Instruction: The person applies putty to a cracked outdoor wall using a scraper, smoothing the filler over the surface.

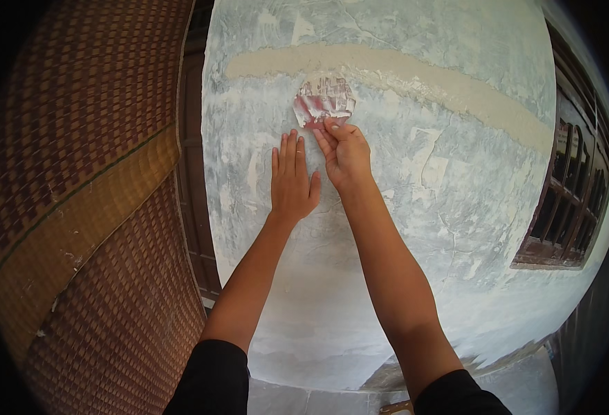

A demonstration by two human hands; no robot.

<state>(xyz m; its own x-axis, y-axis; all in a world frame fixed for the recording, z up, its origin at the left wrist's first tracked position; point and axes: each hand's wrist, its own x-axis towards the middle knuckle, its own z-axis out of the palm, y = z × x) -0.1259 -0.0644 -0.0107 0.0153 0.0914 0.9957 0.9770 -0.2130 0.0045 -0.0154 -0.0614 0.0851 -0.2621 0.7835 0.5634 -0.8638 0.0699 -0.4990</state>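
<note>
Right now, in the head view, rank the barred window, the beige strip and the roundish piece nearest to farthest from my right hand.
1. Roundish piece: pinched in your right hand.
2. Beige strip: on the wall, above.
3. Barred window: far right.

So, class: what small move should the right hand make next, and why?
Probably slide the smeared reddish sheet along the beige plaster strip: the right hand pinches the sheet's bottom, and the strip's lower border looks ragged.
</note>
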